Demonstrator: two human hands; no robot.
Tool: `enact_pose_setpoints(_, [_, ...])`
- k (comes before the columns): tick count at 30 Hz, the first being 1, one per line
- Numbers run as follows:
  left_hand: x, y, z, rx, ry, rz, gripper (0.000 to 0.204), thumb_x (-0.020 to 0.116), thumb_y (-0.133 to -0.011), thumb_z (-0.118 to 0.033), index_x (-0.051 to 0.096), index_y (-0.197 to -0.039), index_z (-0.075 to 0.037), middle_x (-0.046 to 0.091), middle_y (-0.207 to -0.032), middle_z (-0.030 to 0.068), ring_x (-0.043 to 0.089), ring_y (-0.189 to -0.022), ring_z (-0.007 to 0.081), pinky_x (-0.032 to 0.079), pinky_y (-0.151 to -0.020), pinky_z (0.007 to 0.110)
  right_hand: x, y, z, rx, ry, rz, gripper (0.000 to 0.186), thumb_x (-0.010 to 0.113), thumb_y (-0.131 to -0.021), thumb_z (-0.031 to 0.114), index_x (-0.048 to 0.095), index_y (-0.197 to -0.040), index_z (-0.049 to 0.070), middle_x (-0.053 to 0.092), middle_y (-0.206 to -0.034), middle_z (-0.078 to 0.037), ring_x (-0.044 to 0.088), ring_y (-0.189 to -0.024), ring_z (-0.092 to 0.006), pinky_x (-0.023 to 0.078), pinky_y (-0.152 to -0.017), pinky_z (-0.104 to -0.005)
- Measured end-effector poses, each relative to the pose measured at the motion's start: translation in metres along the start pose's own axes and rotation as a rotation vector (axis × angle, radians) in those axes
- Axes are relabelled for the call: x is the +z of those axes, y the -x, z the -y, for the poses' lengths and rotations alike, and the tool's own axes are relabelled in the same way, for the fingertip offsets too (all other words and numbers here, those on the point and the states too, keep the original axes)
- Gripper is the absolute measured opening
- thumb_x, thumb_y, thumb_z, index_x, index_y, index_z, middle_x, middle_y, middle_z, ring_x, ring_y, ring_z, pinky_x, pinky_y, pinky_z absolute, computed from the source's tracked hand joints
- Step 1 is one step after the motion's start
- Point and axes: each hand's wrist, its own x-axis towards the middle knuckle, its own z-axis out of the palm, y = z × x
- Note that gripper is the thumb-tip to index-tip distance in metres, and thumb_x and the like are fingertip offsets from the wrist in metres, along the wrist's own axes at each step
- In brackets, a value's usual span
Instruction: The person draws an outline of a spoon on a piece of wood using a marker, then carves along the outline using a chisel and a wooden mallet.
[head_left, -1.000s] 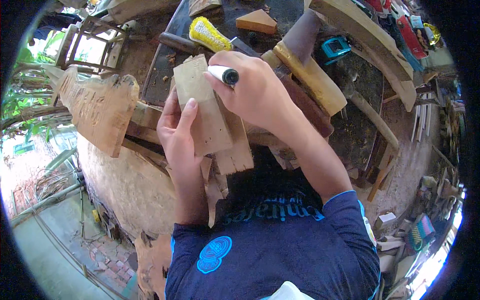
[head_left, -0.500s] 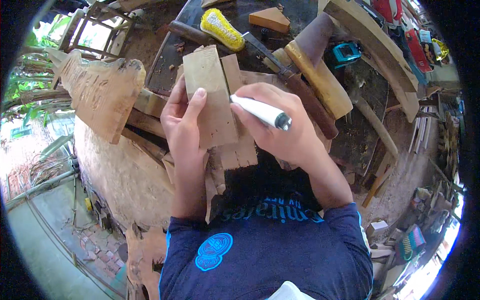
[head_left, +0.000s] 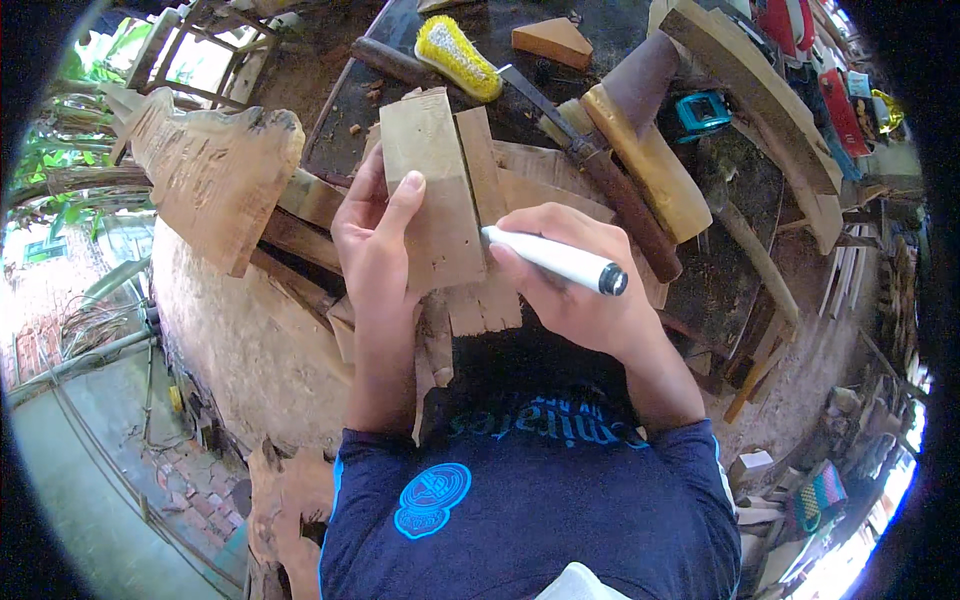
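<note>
My left hand [head_left: 377,240] grips a flat rectangular wooden block [head_left: 432,205], its thumb on the face and its fingers behind the left edge. Behind that block lies another wooden piece [head_left: 482,165], showing along the right side. Between the fingers of my right hand [head_left: 590,290] is a white marker pen [head_left: 558,262] with a dark end. The pen points left, its tip close to the block's right edge low down. Whether the tip touches the wood is hidden by my fingers.
Beyond the block are a yellow-and-white brush [head_left: 458,58], an orange-brown wedge [head_left: 552,42], a chisel [head_left: 620,200], a wooden mallet [head_left: 655,165] and a teal tape measure [head_left: 702,113]. A curved timber [head_left: 770,110] lies far right. At left stands a rough-edged slab [head_left: 215,180].
My right hand and the marker have moved down along the block's right edge, toward me. My left hand keeps its hold on the block. The whole view has shifted slightly.
</note>
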Motion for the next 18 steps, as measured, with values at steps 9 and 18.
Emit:
enact_pose_setpoints(9, [-0.013, -0.001, -0.004, -0.138, 0.212, 0.031, 0.040, 0.057, -0.093, -0.003, 0.055, -0.132, 0.003, 0.065, -0.121, 0.0139, 0.067, -0.106, 0.0203, 0.054, -0.092, 0.033, -0.001, 0.007, -0.015, 0.164, -0.292, -0.409, 0.015, 0.063, -0.095, 0.010, 0.063, -0.105, -0.002, 0.068, -0.094, -0.008, 0.064, -0.079, -0.0101, 0.051, -0.070, -0.0228])
enact_pose_setpoints(18, [-0.019, -0.002, -0.008, -0.159, 0.298, 0.059, 0.041, 0.056, -0.093, -0.005, 0.052, -0.133, 0.004, 0.066, -0.119, 0.0150, 0.068, -0.104, 0.0217, 0.056, -0.090, 0.035, 0.007, 0.009, -0.017, 0.196, -0.277, -0.261, 0.012, 0.065, -0.093, 0.008, 0.063, -0.099, -0.002, 0.068, -0.089, -0.009, 0.066, -0.079, -0.0118, 0.052, -0.068, -0.0252])
